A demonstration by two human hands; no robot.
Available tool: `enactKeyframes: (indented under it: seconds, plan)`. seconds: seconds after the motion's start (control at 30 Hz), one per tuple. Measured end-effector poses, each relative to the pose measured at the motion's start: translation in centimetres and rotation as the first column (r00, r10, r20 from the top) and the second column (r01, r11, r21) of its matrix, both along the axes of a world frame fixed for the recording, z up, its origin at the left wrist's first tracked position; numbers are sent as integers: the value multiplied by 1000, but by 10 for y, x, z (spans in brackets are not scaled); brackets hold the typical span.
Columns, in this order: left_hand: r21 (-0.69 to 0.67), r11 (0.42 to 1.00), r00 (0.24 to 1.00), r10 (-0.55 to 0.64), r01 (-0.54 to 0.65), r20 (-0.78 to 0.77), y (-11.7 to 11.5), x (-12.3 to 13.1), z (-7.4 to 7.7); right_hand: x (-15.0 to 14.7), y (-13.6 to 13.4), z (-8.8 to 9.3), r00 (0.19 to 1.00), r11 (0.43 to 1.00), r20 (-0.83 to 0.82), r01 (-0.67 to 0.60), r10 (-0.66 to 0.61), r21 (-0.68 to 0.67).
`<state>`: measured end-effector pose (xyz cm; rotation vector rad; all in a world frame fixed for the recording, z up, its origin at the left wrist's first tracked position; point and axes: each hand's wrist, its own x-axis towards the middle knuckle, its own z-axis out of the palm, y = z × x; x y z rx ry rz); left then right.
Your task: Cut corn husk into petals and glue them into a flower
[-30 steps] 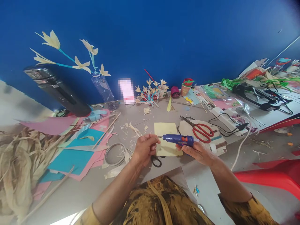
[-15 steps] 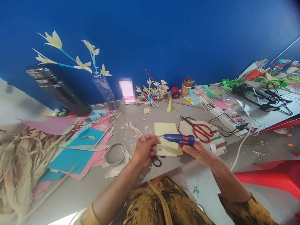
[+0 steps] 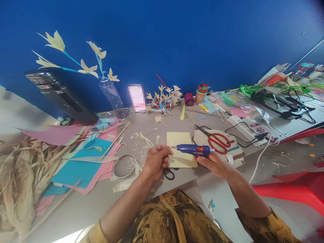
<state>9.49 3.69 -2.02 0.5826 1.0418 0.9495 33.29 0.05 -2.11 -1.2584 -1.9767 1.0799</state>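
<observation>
My right hand (image 3: 215, 163) is closed round a blue glue gun (image 3: 189, 149), which lies level with its nozzle pointing left. A white glue stick end pokes out at its back. My left hand (image 3: 158, 158) is pinched at the nozzle tip; whatever sits between the fingertips is too small to make out. Below the glue gun lies a pale yellow pad (image 3: 181, 162). A black scissor handle (image 3: 169, 173) sticks out from under the pad's near edge. Scissors with red handles (image 3: 219, 143) rest on a patterned cloth (image 3: 236, 157) to the right.
Blue and pink paper sheets (image 3: 83, 165) and dried husks (image 3: 15, 189) cover the left side. A clear bottle (image 3: 111, 94) holds husk flowers beside a black flask (image 3: 65, 101). A power strip (image 3: 246, 130) with cords lies at right, near a red stool (image 3: 296, 192).
</observation>
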Motion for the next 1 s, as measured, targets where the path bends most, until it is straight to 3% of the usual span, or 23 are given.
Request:
enactKeyframes:
  seconds: [0.27, 0.4, 0.53, 0.7, 1.0]
  plan:
    - [12, 1000, 998, 10, -11, 56, -1, -4, -2, 2, -4, 1, 992, 999, 118, 36, -40, 33]
    - [15, 999, 993, 35, -37, 109, -1, -15, 0, 4, 2, -4, 941, 973, 304, 80, -146, 217]
    - [3, 996, 985, 89, -90, 149, -3, -29, -3, 4, 12, -14, 842, 922, 483, 43, -241, 385]
    - [1, 996, 980, 93, -94, 178, -10, -39, -8, 4, 18, -24, 756, 921, 605, -9, -248, 389]
    - [-7, 997, 972, 82, -83, 220, -16, -45, -8, 6, 14, -24, 755, 936, 633, -75, -172, 345]
